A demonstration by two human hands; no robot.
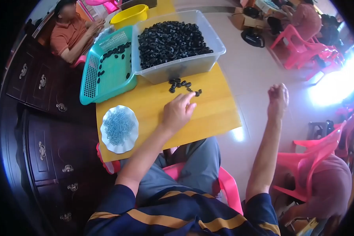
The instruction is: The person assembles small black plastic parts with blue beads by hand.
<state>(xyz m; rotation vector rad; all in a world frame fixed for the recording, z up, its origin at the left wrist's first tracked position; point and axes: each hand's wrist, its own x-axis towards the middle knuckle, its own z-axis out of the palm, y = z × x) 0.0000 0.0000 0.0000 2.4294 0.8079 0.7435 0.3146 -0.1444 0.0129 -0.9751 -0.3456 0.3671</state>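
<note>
My left hand (177,113) reaches over the yellow tabletop (153,93). Its index finger is stretched out and touches a small black ring-like piece (197,94), while the thumb stands apart. Several more black pieces (178,83) lie loose just beyond the fingertips. Off the table's right side, my right hand (278,100) is raised above the floor with its fingers curled together; whatever they hold, if anything, is too small to make out. A clear plastic bin (161,74) heaped with black pieces (173,41) stands at the far side of the table.
Left of the bin, a green basket (110,88) holds some black pieces. A white scalloped dish (119,148) of thin bluish pins or wires stands near left. Beyond are a yellow tub (129,16) and a seated person (70,37). Dark drawers (47,118) flank the left; pink chairs (314,149) the right.
</note>
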